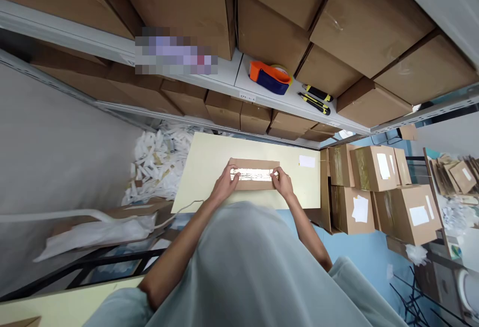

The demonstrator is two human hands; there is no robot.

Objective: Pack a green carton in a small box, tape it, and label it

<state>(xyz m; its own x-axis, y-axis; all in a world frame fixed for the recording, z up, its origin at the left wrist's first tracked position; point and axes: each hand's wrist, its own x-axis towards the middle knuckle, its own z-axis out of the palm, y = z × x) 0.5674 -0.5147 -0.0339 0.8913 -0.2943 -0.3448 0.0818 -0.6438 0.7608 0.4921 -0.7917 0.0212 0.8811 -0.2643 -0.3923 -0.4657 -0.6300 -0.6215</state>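
Observation:
A long, flat cardboard box (256,185) lies on the pale yellow table (209,155) in front of me. Along its top runs a bright, shiny strip (254,174) that looks like clear packing tape catching the light. My left hand (225,182) is closed around the box's left end, its thumb at that end of the strip. At the right end, my right hand (282,183) grips the box with bent fingers near the strip's other end. Whether either hand also pinches the tape itself is hard to see.
A white paper (307,161) lies at the table's right. Above, a shelf (243,77) holds cartons, an orange and blue tape dispenser (270,77) and black-yellow utility knives (316,102). Stacked cartons (374,167) stand to the right; white scraps (160,157) are heaped to the left.

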